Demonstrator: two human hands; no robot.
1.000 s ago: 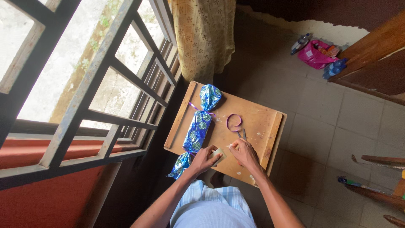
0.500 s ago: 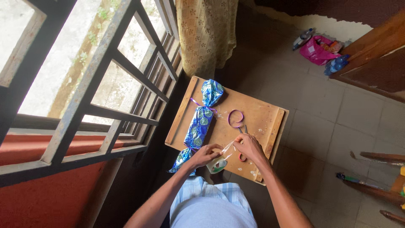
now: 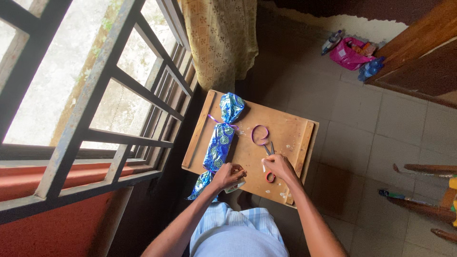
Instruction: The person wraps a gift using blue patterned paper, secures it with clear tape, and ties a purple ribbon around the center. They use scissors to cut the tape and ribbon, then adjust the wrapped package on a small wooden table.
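- The left hand (image 3: pixel 228 175) is now closed on a small tape roll (image 3: pixel 236 186), drawn back beside the blue wrapped parcel (image 3: pixel 220 141)
- The right hand (image 3: pixel 279 166) is pinched on a pulled-out tape strip (image 3: pixel 263 167), over the red-handled scissors (image 3: pixel 269 164); a strip seems readied for cutting

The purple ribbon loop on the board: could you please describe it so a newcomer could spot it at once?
Find the wooden board beside the barred window. The purple ribbon loop lies near its middle, right of the blue wrapped parcel, just above the scissors. It alone is a thin, open curl.
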